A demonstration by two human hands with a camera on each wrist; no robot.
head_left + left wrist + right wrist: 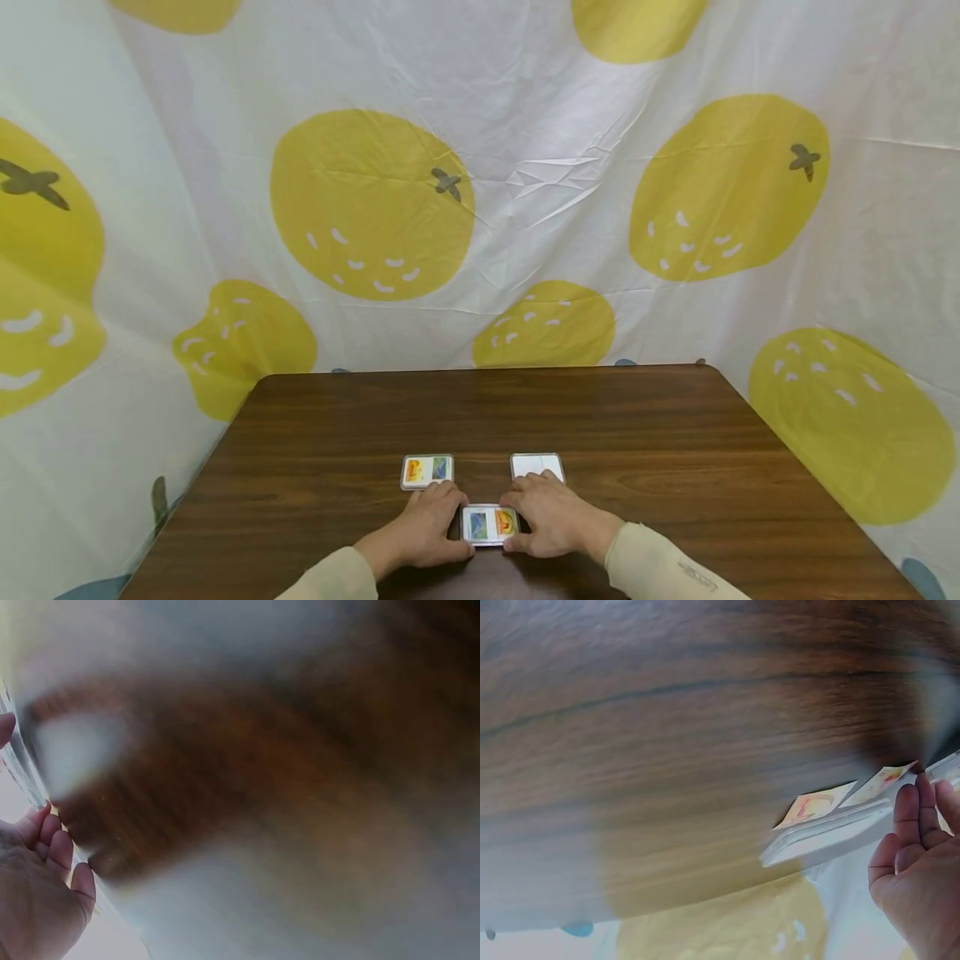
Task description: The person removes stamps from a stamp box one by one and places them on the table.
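In the head view a clear-framed flat plastic case [488,526] lies near the front of the table, with one blue-green and one orange stamp-like picture inside. My left hand [424,525] grips its left side, thumb low and fingers high along the edge. The right side is gripped the same way by my right hand [553,518]. Curled fingers of the left hand [45,877] show in the left wrist view, against a blurred background. In the right wrist view the right hand's fingers [906,814] meet a clear edge.
A second case [427,472] with an orange and a blue picture lies beyond my left fingers. Another, white-faced case [536,463] lies beyond my right fingers, partly covered by them. The brown wood-grain table [660,433] ends at a fruit-printed curtain [525,242].
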